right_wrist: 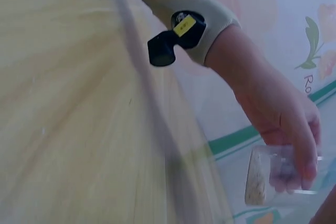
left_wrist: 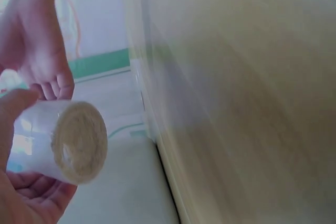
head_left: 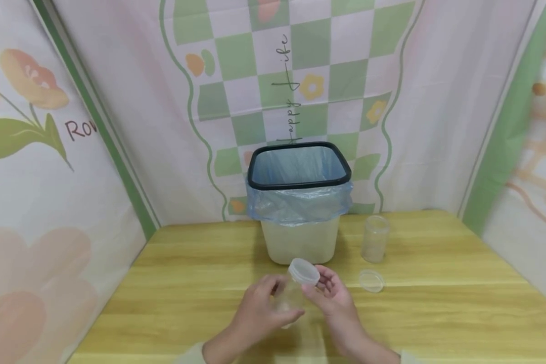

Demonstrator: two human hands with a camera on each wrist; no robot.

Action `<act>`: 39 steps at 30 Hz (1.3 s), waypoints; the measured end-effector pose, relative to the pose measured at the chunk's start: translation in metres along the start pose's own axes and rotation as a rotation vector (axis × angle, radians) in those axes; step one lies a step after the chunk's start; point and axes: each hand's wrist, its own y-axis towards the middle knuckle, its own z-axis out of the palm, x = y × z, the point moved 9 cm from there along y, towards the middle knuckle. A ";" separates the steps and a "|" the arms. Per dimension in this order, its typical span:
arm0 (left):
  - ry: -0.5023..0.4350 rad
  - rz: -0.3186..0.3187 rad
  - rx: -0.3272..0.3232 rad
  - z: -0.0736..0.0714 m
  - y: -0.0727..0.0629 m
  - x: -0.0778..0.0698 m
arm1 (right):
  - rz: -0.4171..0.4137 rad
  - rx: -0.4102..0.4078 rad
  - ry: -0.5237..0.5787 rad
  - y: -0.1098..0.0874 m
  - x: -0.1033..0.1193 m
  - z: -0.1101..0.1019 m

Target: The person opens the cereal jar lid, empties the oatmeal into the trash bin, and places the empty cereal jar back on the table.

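Clear jar point(head_left: 291, 297) tilts above the table's point(head_left: 164, 288) near middle; left hand point(head_left: 259, 306) curls round its body; right hand point(head_left: 338, 302), half-closed, pinches the whitish lid point(head_left: 304, 271) at its top; lined bin point(head_left: 300, 240) stands beyond; second jar point(head_left: 375, 239) right of it; loose disc point(head_left: 371, 281) lies nearer.

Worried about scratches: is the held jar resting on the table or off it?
Off: the left wrist view shows the jar clear of the table, underside visible, gripped by the left hand.
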 end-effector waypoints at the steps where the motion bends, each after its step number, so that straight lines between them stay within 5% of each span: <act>1: 0.016 -0.002 -0.010 0.000 0.000 -0.002 | 0.004 -0.021 -0.007 -0.001 0.000 0.000; 7: 0.120 0.016 -0.047 0.003 -0.002 -0.010 | 0.038 -0.118 -0.002 -0.002 -0.005 0.002; 12: 0.148 0.018 -0.036 0.007 -0.005 -0.010 | 0.071 -0.122 -0.028 -0.003 -0.010 0.003; 18: 0.074 -0.050 0.062 0.009 -0.006 0.001 | 0.058 -0.054 -0.032 -0.003 -0.011 0.004; 24: -0.118 -0.094 0.158 0.008 -0.006 0.014 | 0.040 0.030 -0.030 0.000 -0.008 0.002; 28: -0.288 -0.145 0.231 0.010 -0.006 0.022 | 0.030 0.156 -0.024 0.003 -0.005 0.003; 33: -0.446 -0.175 0.357 0.016 -0.007 0.024 | -0.039 0.423 0.015 0.002 0.002 0.011; 39: -0.492 -0.170 0.435 0.023 -0.010 0.022 | -0.102 0.644 0.106 -0.005 0.006 0.017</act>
